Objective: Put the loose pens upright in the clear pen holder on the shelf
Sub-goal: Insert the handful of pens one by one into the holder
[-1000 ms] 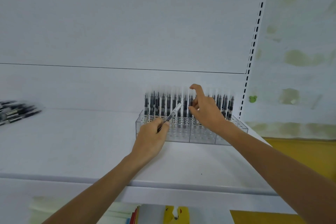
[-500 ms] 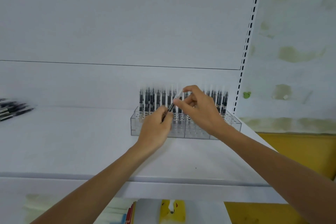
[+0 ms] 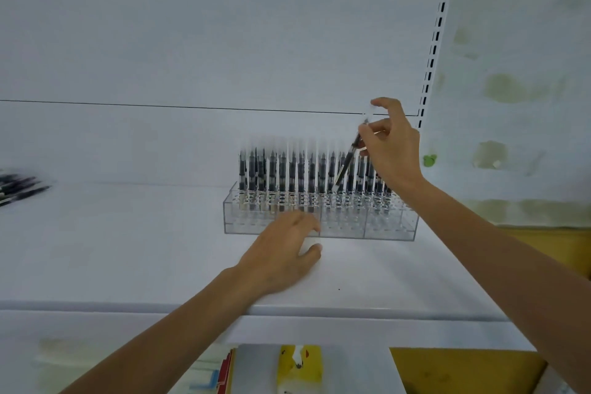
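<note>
A clear pen holder (image 3: 367, 227) stands on the white shelf (image 3: 128, 249), with several black pens (image 3: 281, 173) upright in its back row. My right hand (image 3: 391, 147) pinches one pen (image 3: 350, 153) near its clear cap, tilted, its lower end over the right part of the back row. My left hand (image 3: 284, 253) hovers empty with relaxed fingers just in front of the holder's left half. A pile of loose black pens (image 3: 19, 187) lies at the shelf's far left edge, blurred.
A slotted upright (image 3: 435, 41) bounds the shelf on the right, beside a stained wall. The shelf's front lip (image 3: 319, 310) runs below my left wrist. Coloured packs (image 3: 299, 365) sit on a lower level beneath.
The pen passed from my left hand to my right hand, which lifted it up and right over the holder. My left hand dropped down in front of the holder, empty.
</note>
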`<state>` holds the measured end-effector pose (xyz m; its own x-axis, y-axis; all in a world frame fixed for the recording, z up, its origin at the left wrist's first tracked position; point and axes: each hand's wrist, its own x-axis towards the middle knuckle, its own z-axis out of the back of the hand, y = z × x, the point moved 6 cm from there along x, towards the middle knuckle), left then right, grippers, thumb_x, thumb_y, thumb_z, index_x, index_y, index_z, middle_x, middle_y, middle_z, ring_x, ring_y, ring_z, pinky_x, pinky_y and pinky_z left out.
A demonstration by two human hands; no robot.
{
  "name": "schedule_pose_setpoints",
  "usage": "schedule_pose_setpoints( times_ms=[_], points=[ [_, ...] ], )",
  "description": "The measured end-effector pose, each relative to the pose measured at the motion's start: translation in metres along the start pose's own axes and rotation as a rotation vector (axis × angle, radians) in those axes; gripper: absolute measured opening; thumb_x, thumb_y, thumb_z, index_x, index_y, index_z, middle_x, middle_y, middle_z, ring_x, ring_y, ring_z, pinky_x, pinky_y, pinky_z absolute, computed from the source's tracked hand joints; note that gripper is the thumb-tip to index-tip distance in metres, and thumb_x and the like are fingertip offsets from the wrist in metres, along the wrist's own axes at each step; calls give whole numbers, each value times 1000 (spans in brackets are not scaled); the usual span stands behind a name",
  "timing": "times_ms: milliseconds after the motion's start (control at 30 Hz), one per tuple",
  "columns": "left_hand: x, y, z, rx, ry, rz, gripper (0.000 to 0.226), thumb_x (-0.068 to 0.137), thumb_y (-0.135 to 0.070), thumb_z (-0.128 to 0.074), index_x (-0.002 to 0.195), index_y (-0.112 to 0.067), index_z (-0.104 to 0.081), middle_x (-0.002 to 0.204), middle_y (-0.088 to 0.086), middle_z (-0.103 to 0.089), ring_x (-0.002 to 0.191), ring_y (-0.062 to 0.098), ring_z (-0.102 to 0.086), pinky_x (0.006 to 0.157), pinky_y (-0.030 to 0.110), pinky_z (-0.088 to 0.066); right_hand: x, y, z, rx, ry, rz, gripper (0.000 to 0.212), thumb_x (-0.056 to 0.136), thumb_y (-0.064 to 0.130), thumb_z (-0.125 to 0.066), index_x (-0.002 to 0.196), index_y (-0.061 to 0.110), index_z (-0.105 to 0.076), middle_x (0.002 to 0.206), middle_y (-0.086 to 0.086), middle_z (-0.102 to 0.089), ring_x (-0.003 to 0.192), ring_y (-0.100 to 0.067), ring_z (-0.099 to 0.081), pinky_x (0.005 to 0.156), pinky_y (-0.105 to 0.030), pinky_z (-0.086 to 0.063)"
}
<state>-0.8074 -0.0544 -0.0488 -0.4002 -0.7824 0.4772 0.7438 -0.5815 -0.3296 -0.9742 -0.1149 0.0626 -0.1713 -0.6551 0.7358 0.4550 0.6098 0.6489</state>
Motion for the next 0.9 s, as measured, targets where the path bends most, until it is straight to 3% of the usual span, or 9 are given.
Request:
schedule_pose_setpoints(
  times_ms=[67, 200, 333, 533, 733, 900],
  points=[
    [0, -1, -2, -2, 25, -11, 29, 94, -27, -47, 122, -21, -52, 126, -7, -48, 120, 9, -39, 103, 24, -30, 2, 1, -3, -67, 3, 79, 35, 91, 9, -54, 125, 18, -46, 83, -6, -66, 70, -23, -66, 68, -37, -57],
    [1, 2, -7, 12, 93, 6, 26, 94, -29, -47, 117, -22, -56, 121, -4, -51, 117, 11, -42, 102, 28, -33, -1, 4, -12, -148, 43, 198, 37, 92, 7, -53, 127, 14, -46, 80, -3, -62, 66, -14, -60, 67, -29, -51],
    [1, 3, -12, 28, 145, 19, 25, 93, -31, -47, 114, -22, -58, 117, -5, -53, 113, 11, -44, 100, 29, -34, -3, 4, -19, -183, 80, 247, 36, 93, 8, -53, 128, 13, -45, 83, -4, -63, 69, -21, -63, 67, -35, -53],
    [2, 5, -13, 27, 149, 24, 25, 92, -27, -48, 114, -22, -59, 117, -5, -52, 113, 11, -43, 101, 30, -34, -9, -3, -30, -252, 168, 259, 37, 94, 11, -52, 130, 13, -45, 85, 0, -57, 70, -15, -57, 67, -23, -45],
    [1, 6, -15, 38, 152, 16, 28, 93, -27, -48, 118, -21, -58, 121, -5, -52, 116, 12, -43, 103, 30, -33, -25, -21, -45, -404, 338, 232, 42, 91, 6, -55, 131, 13, -42, 72, -9, -65, 63, -28, -62, 64, -44, -55],
    [2, 6, -12, 47, 122, -4, 26, 92, -25, -48, 115, -20, -60, 118, -3, -55, 112, 14, -47, 99, 29, -37, -27, -17, -40, -511, 286, 217, 48, 91, 14, -54, 136, 20, -39, 78, -2, -61, 64, -17, -56, 59, -34, -50]
  ],
)
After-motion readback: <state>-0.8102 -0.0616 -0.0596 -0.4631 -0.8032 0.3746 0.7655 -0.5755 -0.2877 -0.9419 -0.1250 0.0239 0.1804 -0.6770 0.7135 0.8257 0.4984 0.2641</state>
